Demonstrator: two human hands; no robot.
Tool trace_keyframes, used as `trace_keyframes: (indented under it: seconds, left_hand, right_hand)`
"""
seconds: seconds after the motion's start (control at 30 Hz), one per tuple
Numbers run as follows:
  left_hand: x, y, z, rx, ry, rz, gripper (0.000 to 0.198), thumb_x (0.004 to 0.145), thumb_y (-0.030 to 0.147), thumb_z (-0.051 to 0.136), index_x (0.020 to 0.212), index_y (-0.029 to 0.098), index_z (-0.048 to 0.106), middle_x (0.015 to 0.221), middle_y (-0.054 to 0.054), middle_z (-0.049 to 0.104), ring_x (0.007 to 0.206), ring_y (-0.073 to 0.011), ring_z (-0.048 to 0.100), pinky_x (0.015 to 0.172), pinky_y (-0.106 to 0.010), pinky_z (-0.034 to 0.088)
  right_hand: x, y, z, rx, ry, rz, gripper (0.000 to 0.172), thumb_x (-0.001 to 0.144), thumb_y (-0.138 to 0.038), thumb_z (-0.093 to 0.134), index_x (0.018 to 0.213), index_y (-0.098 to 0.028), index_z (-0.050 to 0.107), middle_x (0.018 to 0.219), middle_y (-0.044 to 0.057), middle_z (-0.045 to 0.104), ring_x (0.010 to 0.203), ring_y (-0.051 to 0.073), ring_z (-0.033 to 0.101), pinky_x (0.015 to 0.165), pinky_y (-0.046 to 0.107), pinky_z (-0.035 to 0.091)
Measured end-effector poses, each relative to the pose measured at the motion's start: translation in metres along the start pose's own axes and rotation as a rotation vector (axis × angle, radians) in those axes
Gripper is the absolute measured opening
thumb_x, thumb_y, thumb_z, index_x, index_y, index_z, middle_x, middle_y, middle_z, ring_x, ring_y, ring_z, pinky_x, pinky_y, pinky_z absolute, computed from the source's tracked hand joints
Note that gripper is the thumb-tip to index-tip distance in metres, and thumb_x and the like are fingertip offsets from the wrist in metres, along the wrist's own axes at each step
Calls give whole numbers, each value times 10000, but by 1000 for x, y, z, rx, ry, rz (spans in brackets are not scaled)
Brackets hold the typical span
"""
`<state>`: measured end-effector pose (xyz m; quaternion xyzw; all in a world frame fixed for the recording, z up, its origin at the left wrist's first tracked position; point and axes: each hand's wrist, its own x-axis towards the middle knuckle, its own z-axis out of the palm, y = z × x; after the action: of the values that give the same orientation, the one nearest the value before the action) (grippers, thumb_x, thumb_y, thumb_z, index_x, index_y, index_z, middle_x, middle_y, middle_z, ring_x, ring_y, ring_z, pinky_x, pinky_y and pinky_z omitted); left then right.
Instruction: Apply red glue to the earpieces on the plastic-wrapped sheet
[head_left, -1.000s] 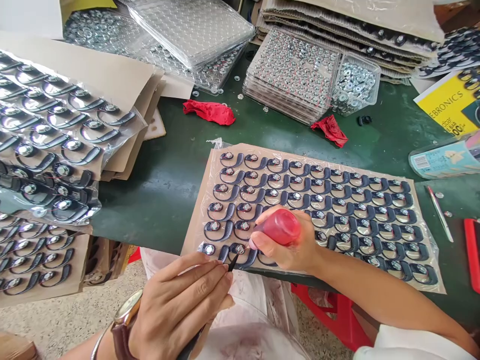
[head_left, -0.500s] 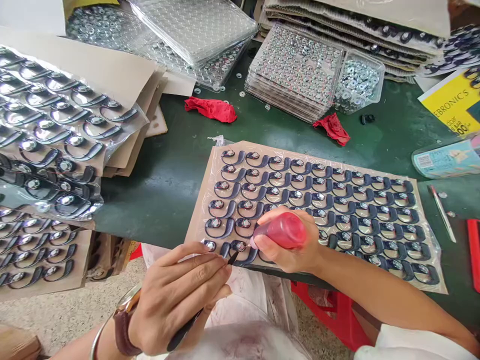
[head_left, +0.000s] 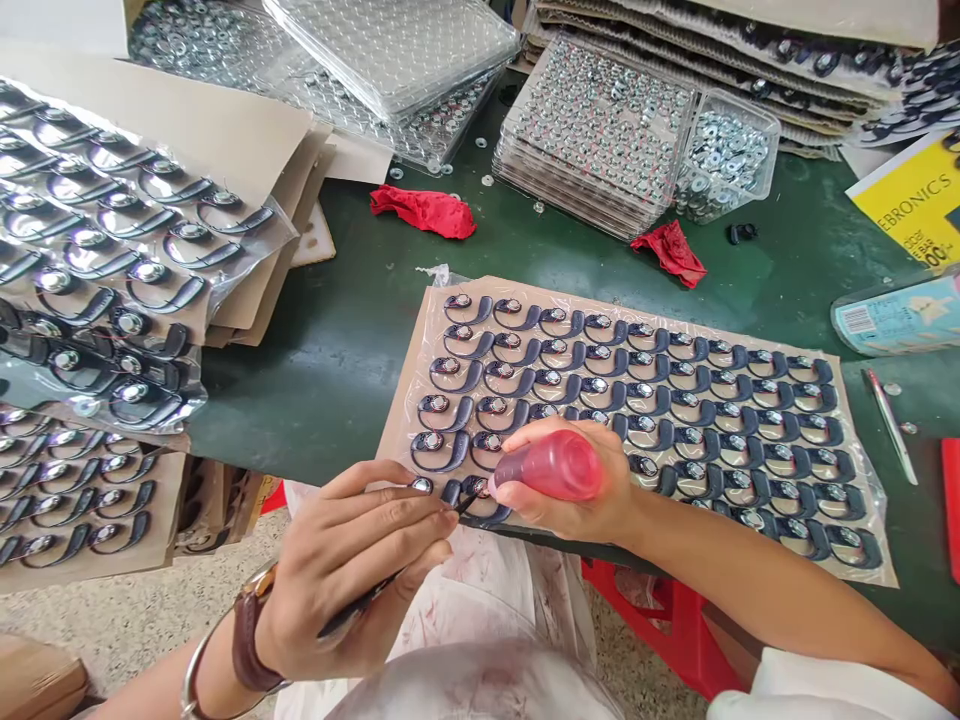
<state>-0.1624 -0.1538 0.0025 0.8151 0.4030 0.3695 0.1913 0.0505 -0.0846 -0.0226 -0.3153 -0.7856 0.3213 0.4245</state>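
Grips a red bottle (head_left: 556, 465) in the right hand (head_left: 613, 482), with fingers clamped about its sides and its base tipped up to the right. Aims the bottle's narrow end left and down at the silver disc (head_left: 478, 487) of an ear hook (head_left: 492, 516), second from the left in the row along the near edge of a tan card (head_left: 406, 400). Cannot tell, at this size, touch from a small gap there. Holds a slim dark tool (head_left: 352, 612) closed in the left hand (head_left: 367, 540), with fingers laid together over it. Slants the tool's long axis from lower left to upper right, opposite to the bottle's lean, so as to bring both tips close together at that one disc. Regarding the ear hook: lies between the two hands, to the left of the right hand and just beyond the left fingertips, seemingly a little nearer the right. Looks dark navy, with a rounded head, the shiny disc facing up, a trace of red about it, and a curved tail partly hidden by fingers and tool. Rests among rows of similar hooks on the card, with clear plastic film wrinkled around the edges, on a green table (head_left: 300, 400).
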Motion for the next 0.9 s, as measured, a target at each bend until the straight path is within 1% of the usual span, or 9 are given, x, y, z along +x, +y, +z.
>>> trace_keyframes:
  seconds: [0.2, 0.27, 0.4, 0.47, 0.53, 0.67, 0.77, 0.83, 0.9]
  left_hand:
    - [0, -3, 2, -59, 49, -73, 154, 783, 0, 567, 842, 102, 666, 798, -39, 720, 687, -108, 667, 765, -307, 525]
    - [1, -3, 2, -60, 45, -64, 159, 778, -6, 570, 847, 101, 665, 796, -39, 720, 686, -110, 668, 761, -306, 525]
    - [3, 0, -1, -30, 34, -18, 171, 783, 1, 566, 882, 103, 661, 800, -32, 720, 677, -110, 667, 769, -308, 525]
    - [3, 5, -2, -2, 28, -5, 173, 791, 7, 561, 894, 104, 661, 809, -28, 722, 677, -107, 665, 780, -306, 525]
    - [1, 11, 0, 50, -3, 31, 170, 813, 28, 553, 917, 99, 668, 852, -37, 728, 733, -119, 676, 827, -320, 520]
    - [-3, 21, 19, 202, -78, 211, 179, 894, 145, 553, 1004, 74, 675, 999, -76, 722, 973, -170, 667, 1009, -359, 458]
    - [0, 24, 34, 287, -108, 346, 189, 896, 176, 579, 1014, 66, 677, 1002, -77, 720, 996, -179, 659, 1016, -354, 455]
    - [5, 24, 39, 294, -136, 353, 188, 894, 184, 589, 1013, 69, 679, 988, -73, 723, 978, -181, 666, 986, -358, 475]
    - [7, 25, 40, 287, -149, 324, 184, 895, 181, 586, 1004, 66, 680, 980, -75, 724, 960, -179, 672, 968, -355, 490]
  right_hand:
    - [4, -5, -3, 43, -53, 8, 267, 742, -396, 741, 839, -180, 618, 627, -9, 673, 535, 114, 637, 514, 214, 525]
    - [8, -11, -14, 120, -85, 132, 294, 725, -408, 761, 851, -179, 627, 664, 2, 690, 553, 123, 649, 535, 227, 538]
    - [13, -22, -51, 310, -236, 449, 368, 747, -440, 748, 997, -192, 642, 751, 26, 723, 644, 166, 694, 612, 273, 584]
    - [9, -21, -65, 358, -216, 508, 386, 740, -438, 755, 1027, -204, 644, 795, 38, 732, 675, 188, 711, 609, 285, 597]
    - [0, -16, -69, 387, -108, 533, 339, 744, -398, 760, 1004, -214, 645, 760, 27, 729, 637, 188, 713, 550, 267, 591]
    - [-23, 0, -55, 401, 78, 447, 191, 796, -292, 716, 950, -215, 632, 635, -10, 700, 517, 152, 686, 467, 223, 555]
    - [-33, 8, -44, 250, 142, 314, 196, 765, -305, 732, 900, -194, 644, 686, 15, 697, 527, 146, 675, 487, 236, 549]
    - [-35, 10, -41, 141, 154, 246, 206, 746, -337, 741, 851, -185, 651, 714, 32, 696, 541, 146, 665, 505, 254, 546]
    - [-34, 11, -40, 116, 123, 228, 214, 753, -357, 730, 843, -181, 650, 685, 29, 692, 532, 145, 653, 519, 265, 548]
